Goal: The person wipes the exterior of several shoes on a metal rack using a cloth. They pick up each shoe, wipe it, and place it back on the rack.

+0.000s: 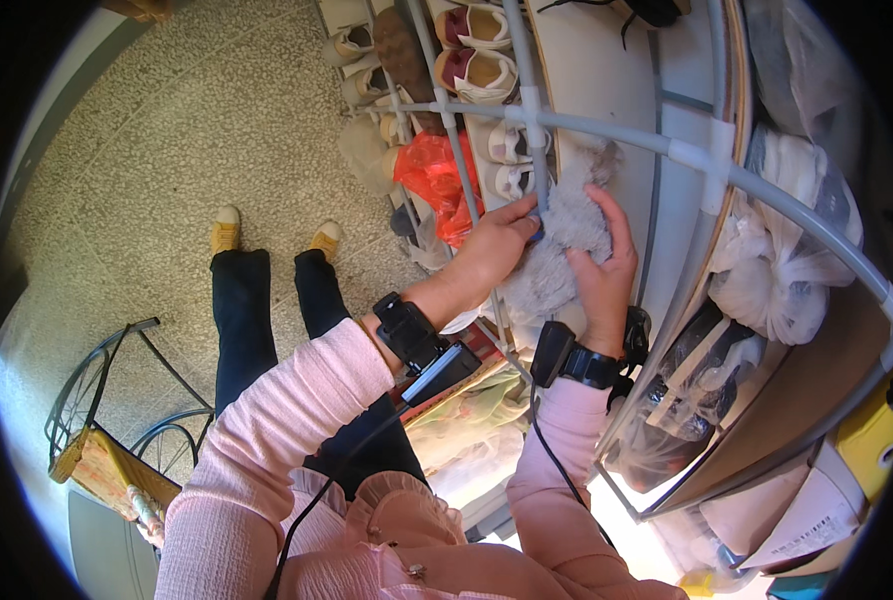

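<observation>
A grey fluffy item, perhaps a plush slipper, is between my hands at the shoe rack. My right hand grips it from the right, thumb on the near side and forefinger along the far side. More grey fluff lies just below it; I cannot tell whether both belong to one piece. At its left edge, my left hand pinches a small blue object, mostly hidden under the fingertips. Those fingertips are right beside a grey upright tube of the rack.
Pairs of shoes stand on the rack shelves, with a red plastic bag among them. Clear plastic bags and a cardboard box are at the right. A curved grey rail crosses beyond my hands. A black wire-framed stand is on the speckled floor.
</observation>
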Demonstrator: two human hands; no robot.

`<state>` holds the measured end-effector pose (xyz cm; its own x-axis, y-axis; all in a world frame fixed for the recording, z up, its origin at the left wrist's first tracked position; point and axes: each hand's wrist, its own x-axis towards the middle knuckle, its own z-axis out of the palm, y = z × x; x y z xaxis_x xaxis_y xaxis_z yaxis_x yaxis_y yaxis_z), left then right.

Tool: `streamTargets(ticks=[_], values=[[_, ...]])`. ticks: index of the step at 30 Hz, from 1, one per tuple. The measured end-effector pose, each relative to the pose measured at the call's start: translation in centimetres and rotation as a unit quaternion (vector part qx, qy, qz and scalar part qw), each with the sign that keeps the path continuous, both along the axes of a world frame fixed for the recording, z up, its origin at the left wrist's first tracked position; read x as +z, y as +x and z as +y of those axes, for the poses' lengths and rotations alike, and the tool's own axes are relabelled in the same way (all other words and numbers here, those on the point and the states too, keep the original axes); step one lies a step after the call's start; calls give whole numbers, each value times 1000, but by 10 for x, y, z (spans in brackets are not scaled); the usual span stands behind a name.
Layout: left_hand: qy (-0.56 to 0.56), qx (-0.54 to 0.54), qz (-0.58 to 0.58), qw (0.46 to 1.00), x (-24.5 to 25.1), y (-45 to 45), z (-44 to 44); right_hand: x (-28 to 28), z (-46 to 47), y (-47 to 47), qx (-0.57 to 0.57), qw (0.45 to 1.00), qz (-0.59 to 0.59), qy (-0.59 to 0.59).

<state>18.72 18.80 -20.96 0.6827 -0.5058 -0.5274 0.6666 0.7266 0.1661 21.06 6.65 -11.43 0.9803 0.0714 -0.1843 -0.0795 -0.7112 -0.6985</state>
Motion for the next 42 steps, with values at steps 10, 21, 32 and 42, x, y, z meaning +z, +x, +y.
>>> streamTargets(ticks=[10, 21, 32, 42], values=[[54, -51, 207, 976, -14, -55, 104, -32, 74, -83, -66, 955, 117, 265], [37, 75, 65, 994, -15, -101, 176, -90, 106, -131, -405, 690, 296, 522], [505, -217, -595, 587, 41, -125, 149, -65, 101, -150, -436, 764, 215, 425], [222, -128, -290, 922, 29, -60, 99, 28, -28, -107, -514, 805, 34, 293]])
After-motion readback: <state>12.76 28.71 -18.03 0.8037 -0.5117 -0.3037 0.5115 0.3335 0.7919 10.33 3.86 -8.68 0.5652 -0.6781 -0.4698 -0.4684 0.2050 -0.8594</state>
